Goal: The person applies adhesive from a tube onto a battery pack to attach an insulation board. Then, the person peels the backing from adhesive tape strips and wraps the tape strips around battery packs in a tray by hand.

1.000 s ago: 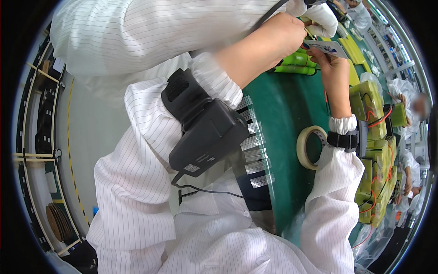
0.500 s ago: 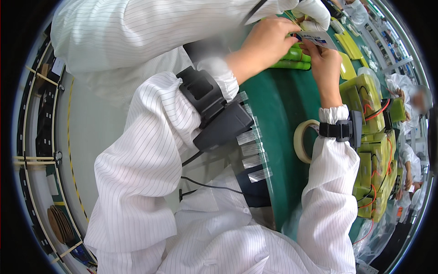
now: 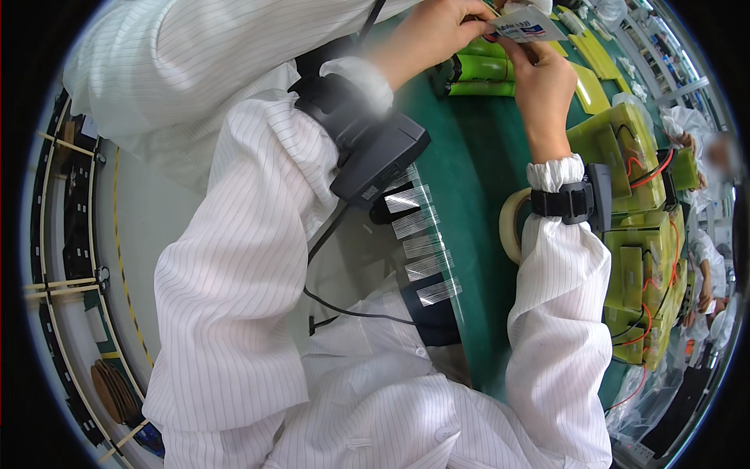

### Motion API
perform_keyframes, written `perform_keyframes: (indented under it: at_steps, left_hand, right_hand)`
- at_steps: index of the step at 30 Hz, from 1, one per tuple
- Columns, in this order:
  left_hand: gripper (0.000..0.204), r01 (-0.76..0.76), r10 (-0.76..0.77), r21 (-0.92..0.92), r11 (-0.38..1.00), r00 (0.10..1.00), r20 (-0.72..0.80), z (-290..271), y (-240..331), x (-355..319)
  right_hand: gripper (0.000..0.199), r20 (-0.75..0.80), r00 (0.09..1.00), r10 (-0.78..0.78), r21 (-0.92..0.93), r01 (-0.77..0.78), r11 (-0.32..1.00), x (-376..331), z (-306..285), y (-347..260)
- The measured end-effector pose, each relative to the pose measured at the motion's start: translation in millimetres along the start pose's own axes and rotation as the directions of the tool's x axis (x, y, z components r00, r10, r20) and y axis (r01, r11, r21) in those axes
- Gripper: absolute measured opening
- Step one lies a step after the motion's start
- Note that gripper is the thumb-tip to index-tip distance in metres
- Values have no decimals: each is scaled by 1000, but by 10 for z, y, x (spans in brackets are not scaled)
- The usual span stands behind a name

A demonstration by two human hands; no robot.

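My right hand (image 3: pixel 545 87) pinches a small white printed card (image 3: pixel 528 26) between thumb and fingers, over the far part of the bench. Close to the card's left edge, my left hand (image 3: pixel 434 37) has its fingertips drawn together. What they grip is hard to make out, though a tiny dark and red bit shows there. Just beneath the hands lie green cylindrical battery cells (image 3: pixel 478 75) side by side, partly hidden by my fingers. A black device is strapped to each of my wrists.
Clear tape strips (image 3: pixel 422 245) hang along the green bench's (image 3: pixel 480 211) near-left edge. A tape roll (image 3: pixel 512 225) stands beside my right forearm. Yellow-green translucent cases (image 3: pixel 637 234) with red and black wires line the right. Another person's white sleeve (image 3: pixel 234 55) reaches across upper left; more people sit far right.
Both my hands have shifted farther away and a little left, the right one still with the card. More of the green cells shows now. The whole view has moved slightly.
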State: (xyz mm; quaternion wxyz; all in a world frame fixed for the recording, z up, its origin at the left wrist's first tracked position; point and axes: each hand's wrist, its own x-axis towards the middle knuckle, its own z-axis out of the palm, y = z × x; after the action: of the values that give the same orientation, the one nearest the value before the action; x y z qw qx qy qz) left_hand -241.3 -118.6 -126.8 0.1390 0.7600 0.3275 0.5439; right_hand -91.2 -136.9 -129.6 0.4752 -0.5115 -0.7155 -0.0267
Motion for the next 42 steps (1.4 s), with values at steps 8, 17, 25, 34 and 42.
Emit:
perform_keyframes:
  at_steps: [8, 17, 25, 34, 42]
  left_hand:
    - [11, 257, -238, -92, 962, 954, 182, -61, 11, 32]
    - [15, 80, -78, -7, 997, 985, 156, -60, 31, 23]
    - [12, 45, -48, 29, 999, 993, 105, -16, -15, 63]
    - [12, -141, 150, 126, 982, 986, -67, 67, -52, 27]
    - [14, -130, 154, 223, 966, 984, -89, 128, -215, -25]
  right_hand:
    - [16, 9, 999, 53, 67, -53, 996, -27, 96, 1]
    - [13, -100, 995, 2, 102, 8, 995, -53, 169, 34]
    - [15, -235, 964, -125, -32, 121, 992, -6, 275, 133]
    - [11, -307, 943, -130, -37, 125, 991, -12, 327, 70]
    - [6, -323, 928, -184, -24, 187, 982, -10, 301, 85]
